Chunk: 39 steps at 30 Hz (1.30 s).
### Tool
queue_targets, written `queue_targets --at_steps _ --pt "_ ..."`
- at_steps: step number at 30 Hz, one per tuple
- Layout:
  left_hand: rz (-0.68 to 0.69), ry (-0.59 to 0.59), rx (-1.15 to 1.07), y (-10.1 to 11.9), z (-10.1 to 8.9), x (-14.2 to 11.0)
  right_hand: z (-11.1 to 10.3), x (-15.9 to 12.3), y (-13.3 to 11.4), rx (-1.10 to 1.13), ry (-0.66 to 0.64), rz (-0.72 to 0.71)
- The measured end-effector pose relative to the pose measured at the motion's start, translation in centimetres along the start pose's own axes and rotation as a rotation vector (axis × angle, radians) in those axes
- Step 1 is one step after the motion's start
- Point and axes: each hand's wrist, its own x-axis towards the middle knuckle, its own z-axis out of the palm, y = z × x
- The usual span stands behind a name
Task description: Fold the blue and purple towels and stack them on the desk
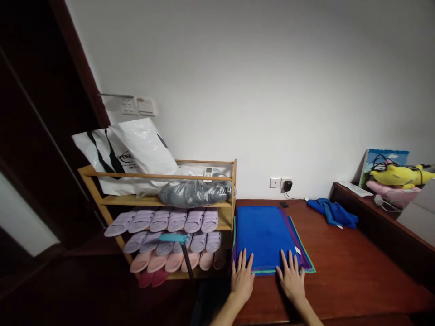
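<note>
A blue cloth [265, 233] lies flat on top of a stack of cloths on the reddish-brown wooden desk [353, 267]. Purple and green edges of the cloths beneath stick out on the right and at the front. My left hand [242, 278] rests with fingers spread on the near left corner of the stack. Palm down, my right hand [291, 277] touches the near right part of the blue cloth, its fingers stretched out. A small white tag shows at the cloth's right edge. Neither hand grips anything.
A crumpled blue cloth [333, 213] lies at the back right. On the left stands a wooden shoe rack [234, 181] with rows of slippers [176, 219], a white bag [136, 154] and a remote [208, 174]. A charger [287, 185] sits in the wall socket; a yellow plush [401, 175] is far right.
</note>
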Motion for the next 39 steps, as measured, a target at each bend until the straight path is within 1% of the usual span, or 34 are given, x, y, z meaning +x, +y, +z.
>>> queue_targets --at_steps 3,5,9,13,16,18,20,23,25,31,39 --pt "-0.004 0.049 -0.011 0.0 1.3 -0.9 0.8 -1.5 -0.4 -0.004 0.031 -0.014" --pt "-0.01 0.051 -0.024 0.1 1.7 -0.9 1.2 -1.8 -0.5 -0.021 0.066 -0.024" --pt "-0.007 0.047 -0.034 -0.2 1.6 0.1 1.8 -0.9 -0.7 -0.034 0.11 -0.03" --pt "0.009 0.078 -0.016 -0.7 1.7 1.7 2.5 0.7 -0.9 -0.049 0.104 -0.036" --pt "0.003 0.083 0.005 -0.9 1.8 3.1 2.7 2.3 -0.9 -0.074 0.057 -0.052" --pt "-0.005 0.074 0.008 -0.9 1.8 4.0 2.5 3.6 -0.8 -0.086 -0.004 -0.056" --pt "-0.017 0.053 -0.002 -0.9 1.7 5.0 2.1 4.9 -0.8 -0.077 -0.075 -0.052" --pt "-0.031 0.004 -0.03 -1.0 1.2 6.3 1.4 6.7 -0.7 -0.007 -0.19 -0.05" --pt "-0.041 -0.035 -0.041 -1.1 0.7 7.1 0.9 7.6 -0.6 0.037 -0.243 -0.053" --pt "-0.074 -0.081 -0.026 -0.8 -0.5 8.2 0.6 9.0 -0.5 0.072 -0.282 -0.058" --pt "-0.103 -0.09 -0.012 -0.2 -1.0 8.7 0.8 9.7 -0.6 0.097 -0.299 -0.063"
